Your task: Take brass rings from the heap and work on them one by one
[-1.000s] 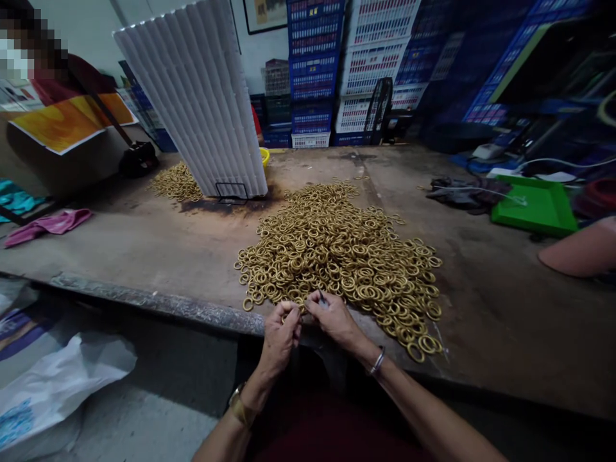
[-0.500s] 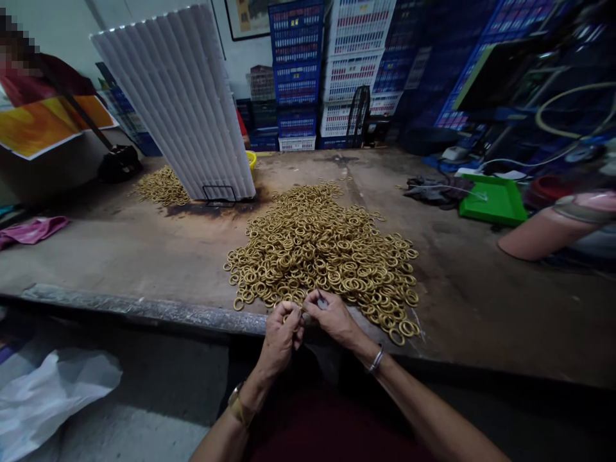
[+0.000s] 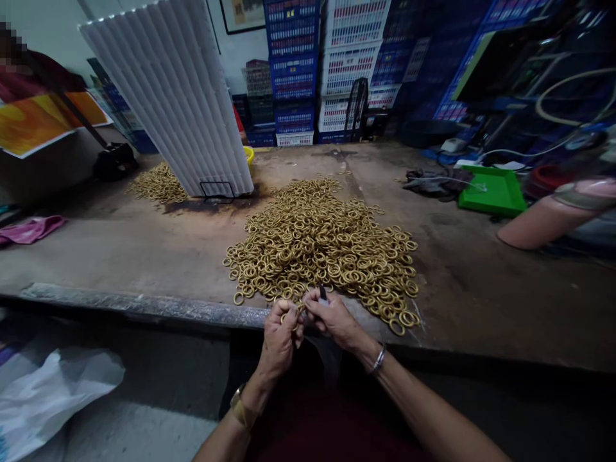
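Note:
A broad heap of brass-coloured rings covers the middle of the workbench in front of me. At the bench's near edge, my left hand is closed with a brass ring pinched between thumb and fingers. Close beside it, my right hand is closed round a small tool with a dark end sticking up and a greyish part below. The tool's exact kind cannot be made out. My two hands' fingertips almost meet at the ring.
A tall white corrugated panel leans in a wire stand, beside another ring pile. To the right lie a green tray and a pink cylinder. Stacked crates stand behind. A person is at far left.
My hands stay together at the bench edge, with only small finger shifts. The right hand's tool has turned, its dark end showing more now. The whole view has shifted slightly.

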Demonstrator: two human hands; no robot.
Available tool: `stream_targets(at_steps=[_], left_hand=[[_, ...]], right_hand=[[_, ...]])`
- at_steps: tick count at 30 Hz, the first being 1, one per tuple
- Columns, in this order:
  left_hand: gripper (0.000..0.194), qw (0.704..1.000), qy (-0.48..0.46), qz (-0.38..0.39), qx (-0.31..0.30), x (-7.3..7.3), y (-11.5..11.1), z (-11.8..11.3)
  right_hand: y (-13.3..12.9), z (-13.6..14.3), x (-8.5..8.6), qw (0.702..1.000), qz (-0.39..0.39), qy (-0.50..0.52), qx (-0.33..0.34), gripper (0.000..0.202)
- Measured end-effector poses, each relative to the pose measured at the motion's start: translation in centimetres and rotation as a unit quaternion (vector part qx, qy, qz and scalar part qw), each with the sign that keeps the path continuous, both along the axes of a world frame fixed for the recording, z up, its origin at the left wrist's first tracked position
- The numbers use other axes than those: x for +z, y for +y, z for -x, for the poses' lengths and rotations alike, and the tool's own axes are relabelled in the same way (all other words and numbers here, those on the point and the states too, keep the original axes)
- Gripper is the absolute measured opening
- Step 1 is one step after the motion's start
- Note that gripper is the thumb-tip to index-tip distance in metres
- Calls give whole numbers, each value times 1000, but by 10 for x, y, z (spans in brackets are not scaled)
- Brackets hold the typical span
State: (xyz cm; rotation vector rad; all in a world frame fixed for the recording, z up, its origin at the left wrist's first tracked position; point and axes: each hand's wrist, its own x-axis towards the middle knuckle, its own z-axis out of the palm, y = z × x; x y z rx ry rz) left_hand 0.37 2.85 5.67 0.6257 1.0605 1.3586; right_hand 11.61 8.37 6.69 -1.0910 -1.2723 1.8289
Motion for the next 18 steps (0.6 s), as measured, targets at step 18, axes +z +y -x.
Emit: stream_targets(at_steps=[18], left_hand=[[21,994,92,26,-57,-12,-17,-5]], right_hand=[[-12,-9,-22,974,-165,-157,-20,17]])
